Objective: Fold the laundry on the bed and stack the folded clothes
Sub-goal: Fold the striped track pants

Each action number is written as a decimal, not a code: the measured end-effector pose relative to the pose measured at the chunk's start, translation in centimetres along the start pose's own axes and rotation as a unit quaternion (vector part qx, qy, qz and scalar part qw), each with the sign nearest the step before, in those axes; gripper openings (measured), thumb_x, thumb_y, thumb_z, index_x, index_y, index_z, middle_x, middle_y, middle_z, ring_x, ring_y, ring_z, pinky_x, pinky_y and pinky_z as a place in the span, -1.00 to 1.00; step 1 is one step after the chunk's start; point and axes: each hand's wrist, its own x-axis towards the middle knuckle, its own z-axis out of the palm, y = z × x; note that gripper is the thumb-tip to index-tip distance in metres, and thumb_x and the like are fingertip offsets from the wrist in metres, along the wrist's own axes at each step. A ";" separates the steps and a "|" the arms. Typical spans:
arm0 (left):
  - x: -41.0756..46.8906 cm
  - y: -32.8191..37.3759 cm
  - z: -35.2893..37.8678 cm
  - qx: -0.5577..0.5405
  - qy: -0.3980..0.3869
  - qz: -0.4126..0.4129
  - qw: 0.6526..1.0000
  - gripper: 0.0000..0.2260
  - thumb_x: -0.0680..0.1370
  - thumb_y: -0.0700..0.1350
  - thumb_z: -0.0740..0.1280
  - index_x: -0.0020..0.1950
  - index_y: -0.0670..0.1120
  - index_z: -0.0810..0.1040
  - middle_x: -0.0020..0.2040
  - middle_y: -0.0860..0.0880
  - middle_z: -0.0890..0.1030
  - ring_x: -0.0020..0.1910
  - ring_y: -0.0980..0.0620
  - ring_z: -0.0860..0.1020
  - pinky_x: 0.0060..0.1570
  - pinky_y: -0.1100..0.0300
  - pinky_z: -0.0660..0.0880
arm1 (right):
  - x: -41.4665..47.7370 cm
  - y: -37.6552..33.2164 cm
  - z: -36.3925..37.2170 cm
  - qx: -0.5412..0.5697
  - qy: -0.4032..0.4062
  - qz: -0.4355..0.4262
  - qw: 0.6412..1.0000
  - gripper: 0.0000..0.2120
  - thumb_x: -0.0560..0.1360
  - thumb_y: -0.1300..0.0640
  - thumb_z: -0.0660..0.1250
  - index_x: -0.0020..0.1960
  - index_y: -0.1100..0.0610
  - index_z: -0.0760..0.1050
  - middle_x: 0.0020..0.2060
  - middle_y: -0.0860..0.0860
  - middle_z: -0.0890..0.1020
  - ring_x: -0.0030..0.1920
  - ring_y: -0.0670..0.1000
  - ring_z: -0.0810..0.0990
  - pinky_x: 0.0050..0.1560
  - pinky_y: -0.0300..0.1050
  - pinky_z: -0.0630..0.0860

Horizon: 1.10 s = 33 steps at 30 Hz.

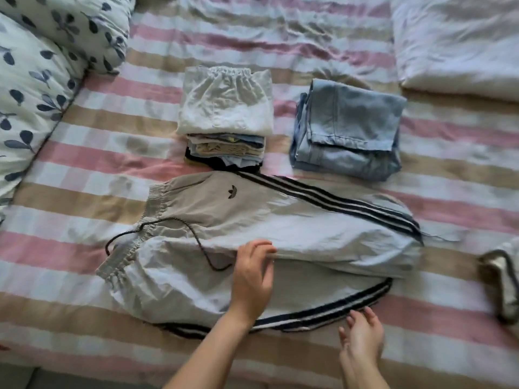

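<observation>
Head view only. The bed sheet (pixel 84 164) fills almost the whole frame, with wide pink, tan and white stripes running left to right, wrinkled at the far side. Leaf-print bedding (pixel 42 66) (white with dark blue leaves) is bunched along the far left edge. A plain white pillow or duvet (pixel 455 46), can't tell which, sits at the far right corner. A sliver of grey floor or bed frame shows at the near left corner.

The grey track pants (pixel 280 220) lie flat across the middle of the bed, with the waistband left and the legs running right. One leg is laid partly over the other, dark side stripes run along the far and near edges, and a small dark logo sits near the waist. A dark drawstring (pixel 196 240) trails loose over the waist area.

The left hand (pixel 252 279) is on the pants at the centre, fingers curled onto the edge of the upper leg and gripping that fold. The right hand (pixel 361 335) is at the near striped edge with fingers spread and relaxed, holding nothing; fingertips reach the stripe, contact unclear.

Just beyond the pants is a folded stack (pixel 224 108) with a white elastic-waist item on top and mixed colours underneath. To its right, apart from it, is a folded denim pile (pixel 348 127). A crumpled grey garment (pixel 502 284) is at the right edge, well apart from the pants.
</observation>
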 end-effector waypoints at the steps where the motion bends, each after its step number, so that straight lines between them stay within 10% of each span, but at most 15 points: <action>1: 0.2 1.6 1.9 -0.008 -0.037 0.025 0.999 -0.83 0.40 -0.36 0.30 -0.06 -0.21 0.57 -0.05 -0.11 0.57 0.01 0.03 0.46 0.09 0.24 0.39 | 1.5 -1.4 -0.8 -0.002 0.018 -0.030 0.999 -0.63 0.51 0.40 0.18 0.31 0.25 0.36 -0.13 0.14 0.49 -0.23 -0.02 0.45 -0.37 -0.28 0.37; 7: 3.0 8.6 12.6 0.004 -0.193 0.086 0.977 -0.84 0.41 -0.34 0.36 -0.03 -0.23 0.59 -0.02 -0.15 0.58 0.03 -0.14 0.51 0.06 0.06 0.47 | 9.1 -7.4 -2.7 -0.063 0.023 -0.141 0.988 -0.65 0.50 0.37 0.25 0.28 0.31 0.41 0.20 0.25 0.52 0.19 0.18 0.49 0.22 -0.03 0.36; 16: 11.6 9.2 22.1 0.191 -0.293 -0.020 0.937 -0.58 0.51 -0.12 0.33 0.36 -0.07 0.38 0.31 -0.10 0.42 0.23 -0.13 0.45 0.12 0.06 0.41 | 15.2 -14.4 -0.2 -0.221 -0.120 -0.250 0.935 -0.75 0.43 0.19 0.40 0.08 0.25 0.56 -0.03 0.17 0.64 0.03 0.17 0.58 -0.05 -0.10 0.43; 19: 13.7 10.2 21.9 0.157 -0.195 0.029 0.968 -0.90 0.51 -0.21 0.29 -0.05 -0.21 0.56 -0.02 -0.20 0.56 -0.02 -0.19 0.52 -0.08 0.07 0.35 | 15.1 -17.2 0.4 -0.181 -0.105 -0.365 0.907 -0.71 0.39 0.20 0.44 0.10 0.16 0.58 0.02 0.06 0.66 0.05 0.07 0.58 0.06 -0.10 0.48; 23: 16.4 11.9 21.4 0.067 -0.026 0.054 0.996 -0.91 0.51 -0.31 0.28 -0.06 -0.29 0.56 -0.06 -0.26 0.53 -0.12 -0.20 0.52 -0.07 0.16 0.34 | 15.9 -20.7 2.7 -0.143 -0.111 -0.416 0.891 -0.67 0.43 0.16 0.40 0.19 0.12 0.55 -0.03 0.08 0.66 0.01 0.12 0.58 0.07 0.01 0.49; 28: 15.2 11.1 22.0 0.078 -0.146 -0.008 0.986 -0.56 0.50 -0.32 0.27 0.39 -0.23 0.33 0.42 -0.24 0.25 0.39 -0.12 0.28 0.29 0.38 0.10 | 17.3 -19.5 3.4 -0.165 -0.203 -0.265 0.928 -0.59 0.51 0.31 0.27 0.35 0.26 0.36 0.20 0.14 0.54 0.19 0.08 0.53 0.17 -0.22 0.38; 33: 7.9 9.6 19.5 0.044 -0.092 0.068 0.992 -0.70 0.40 -0.43 0.30 0.11 -0.24 0.55 0.08 -0.18 0.50 0.07 -0.09 0.49 0.13 0.07 0.43 | 15.4 -12.3 -0.7 -0.243 -0.166 -0.267 0.918 -0.80 0.50 0.21 0.31 0.10 0.23 0.55 0.01 0.11 0.64 0.01 0.02 0.57 -0.10 -0.34 0.33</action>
